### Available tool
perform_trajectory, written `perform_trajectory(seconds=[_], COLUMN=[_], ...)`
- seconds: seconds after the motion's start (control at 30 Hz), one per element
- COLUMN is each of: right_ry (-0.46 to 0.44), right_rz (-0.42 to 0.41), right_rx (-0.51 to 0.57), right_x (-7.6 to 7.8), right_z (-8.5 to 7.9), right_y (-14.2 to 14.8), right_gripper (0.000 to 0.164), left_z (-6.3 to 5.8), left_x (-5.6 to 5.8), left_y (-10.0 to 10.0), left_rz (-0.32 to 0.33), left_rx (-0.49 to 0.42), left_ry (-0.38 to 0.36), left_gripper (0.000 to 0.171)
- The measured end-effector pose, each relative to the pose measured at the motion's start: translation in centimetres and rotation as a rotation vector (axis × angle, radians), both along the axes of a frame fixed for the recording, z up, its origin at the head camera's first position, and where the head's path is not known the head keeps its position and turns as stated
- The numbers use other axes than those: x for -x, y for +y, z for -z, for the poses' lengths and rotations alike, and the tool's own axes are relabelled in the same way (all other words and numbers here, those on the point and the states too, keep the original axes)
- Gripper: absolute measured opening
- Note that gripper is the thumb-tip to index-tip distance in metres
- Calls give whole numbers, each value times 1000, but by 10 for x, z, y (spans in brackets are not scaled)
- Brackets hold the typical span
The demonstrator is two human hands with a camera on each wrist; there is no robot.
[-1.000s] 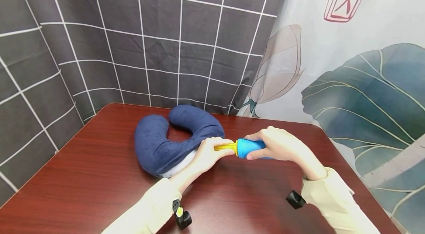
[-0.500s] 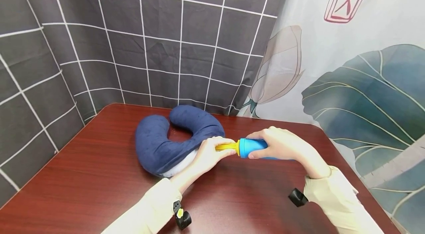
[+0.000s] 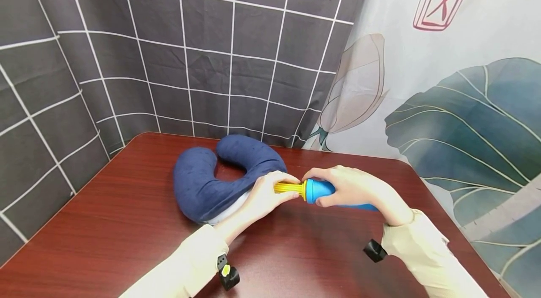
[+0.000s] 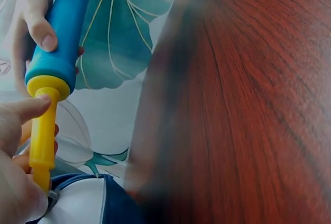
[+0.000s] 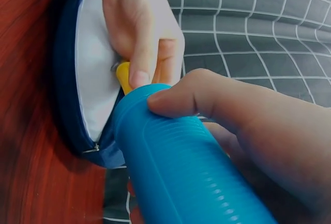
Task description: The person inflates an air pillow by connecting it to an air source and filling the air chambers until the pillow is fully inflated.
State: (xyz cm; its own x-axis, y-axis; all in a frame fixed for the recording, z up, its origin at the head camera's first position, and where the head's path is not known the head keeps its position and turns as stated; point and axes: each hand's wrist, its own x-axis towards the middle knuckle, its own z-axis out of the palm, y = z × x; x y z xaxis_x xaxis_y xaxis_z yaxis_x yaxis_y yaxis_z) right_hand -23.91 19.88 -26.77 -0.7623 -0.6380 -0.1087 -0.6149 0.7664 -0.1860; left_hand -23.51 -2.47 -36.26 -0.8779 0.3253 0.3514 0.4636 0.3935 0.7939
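A blue and yellow hand pump is held sideways above the table, its yellow end toward the pillow. My left hand grips the ribbed yellow neck between thumb and fingers. My right hand wraps the blue barrel close to the yellow collar, thumb along its side. Beside my left hand lies a navy U-shaped neck pillow with a white panel edged by a zipper. In the left wrist view the yellow tip meets a small metal piece at the pillow; the fingers partly hide it.
The reddish-brown wooden table carries the pillow. A grey curtain with white grid lines hangs behind, and a white curtain with leaf prints runs along the right. Black wrist cameras hang below both sleeves.
My right hand has shifted slightly on the blue barrel, its fingertips now nearer the yellow collar. The barrel's far end dips a little. The left hand keeps its grip, and the pillow lies as before.
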Motion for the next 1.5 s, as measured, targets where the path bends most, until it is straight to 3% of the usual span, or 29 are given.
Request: perform_trajectory(seconds=[0.33, 0.4, 0.47, 0.57, 0.63, 0.77, 1.0, 1.4, 1.5], right_ry=[-18, -19, -27, -37, -42, -28, 36, 68, 77], right_rz=[-28, -31, -27, -16, -7, -8, -19, -15, -14], right_rx=[29, 30, 30, 25, 21, 20, 25, 24, 21], right_x=[3, 3, 3, 3, 2, 1, 0, 0, 0], right_z=[1, 1, 0, 0, 0, 0, 3, 7, 9], right_y=[4, 5, 5, 5, 5, 5, 5, 8, 9], right_gripper=[45, 45, 44, 45, 45, 45, 44, 46, 46], left_z=[-20, -23, -24, -22, -20, -17, -10, -13, -11], left_x=[-1, -1, 0, 2, 3, 5, 11, 10, 10], left_y=[-26, -33, -41, -52, -60, -71, -80, -70, -69], left_rz=[75, 95, 92, 29, -20, -54, -36, -142, -152], left_rx=[-26, 6, 97, 277, 377, 466, 438, 523, 516], left_ry=[-11, 50, 159, 376, 426, 349, 248, 321, 311], left_gripper=[29, 26, 23, 19, 18, 20, 16, 18, 17])
